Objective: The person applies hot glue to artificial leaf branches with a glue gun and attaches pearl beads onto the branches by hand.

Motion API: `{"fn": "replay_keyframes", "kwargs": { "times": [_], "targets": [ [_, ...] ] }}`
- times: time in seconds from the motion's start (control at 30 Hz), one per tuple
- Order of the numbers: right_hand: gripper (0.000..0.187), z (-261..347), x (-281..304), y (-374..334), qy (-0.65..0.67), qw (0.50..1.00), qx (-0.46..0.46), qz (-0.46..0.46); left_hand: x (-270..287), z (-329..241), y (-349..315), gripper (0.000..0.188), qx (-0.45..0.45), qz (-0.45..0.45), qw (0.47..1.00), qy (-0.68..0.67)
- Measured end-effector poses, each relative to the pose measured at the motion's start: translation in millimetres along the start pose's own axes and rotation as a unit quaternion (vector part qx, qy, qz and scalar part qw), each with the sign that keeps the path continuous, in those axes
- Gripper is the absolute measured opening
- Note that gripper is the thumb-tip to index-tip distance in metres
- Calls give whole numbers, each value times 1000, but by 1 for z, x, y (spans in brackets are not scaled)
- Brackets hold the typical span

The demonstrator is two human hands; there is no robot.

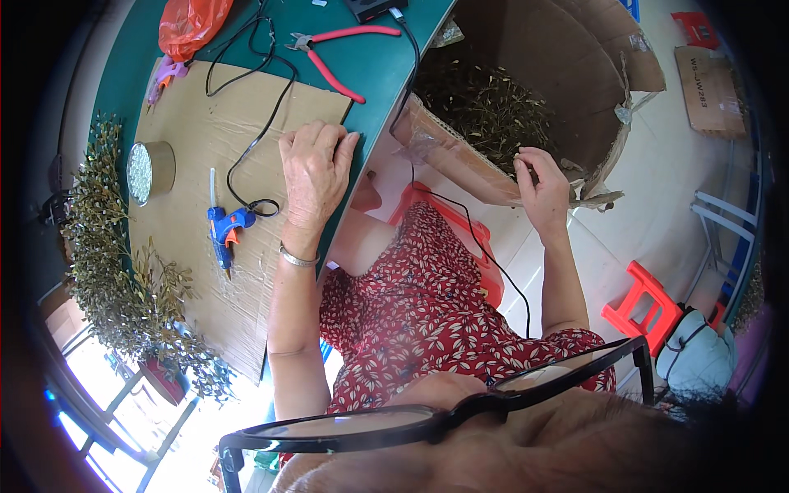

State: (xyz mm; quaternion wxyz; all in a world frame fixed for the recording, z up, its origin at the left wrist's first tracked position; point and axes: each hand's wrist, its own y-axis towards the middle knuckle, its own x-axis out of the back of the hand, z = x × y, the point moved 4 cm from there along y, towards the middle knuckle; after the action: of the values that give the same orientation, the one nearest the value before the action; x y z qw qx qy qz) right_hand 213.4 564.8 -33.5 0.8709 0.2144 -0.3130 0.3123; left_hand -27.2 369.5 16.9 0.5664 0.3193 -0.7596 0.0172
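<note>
My left hand (316, 174), with a bracelet at the wrist, rests on the cardboard sheet (185, 214) by the green table's edge. Its fingers curl under, hiding whatever they may hold. Over the near rim of a large carton (460, 156) is my right hand (544, 191), thumb and forefinger drawn together. Anything between those fingertips is too small to make out. Dried leafy sprigs (489, 111) fill the carton's bottom. Left of my left hand lies a blue glue gun (228, 232), a clear glue stick in its back and a black cord attached. Red-handled cutting pliers (341, 53) lie beyond that hand.
A round tin (152, 172) of clear beads stands on the cardboard. Leafy branches (115, 238) spread along the left side. An orange plastic bag (193, 29) and a purple glue gun (168, 74) lie farther back. On the floor at right are a red stool (645, 308) and a flattened carton (711, 90).
</note>
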Motion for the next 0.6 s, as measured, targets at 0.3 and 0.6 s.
{"fn": "replay_keyframes", "kwargs": {
  "times": [0.3, 0.6],
  "targets": [
    [8, -1, 0, -1, -3, 1000, 3, -6, -9, 4, 1, 21, -9, -28, 999, 35],
    [7, -1, 0, -1, -9, 1000, 11, -9, -2, 9, 0, 32, 9, -13, 1000, -1]
  ]
}}
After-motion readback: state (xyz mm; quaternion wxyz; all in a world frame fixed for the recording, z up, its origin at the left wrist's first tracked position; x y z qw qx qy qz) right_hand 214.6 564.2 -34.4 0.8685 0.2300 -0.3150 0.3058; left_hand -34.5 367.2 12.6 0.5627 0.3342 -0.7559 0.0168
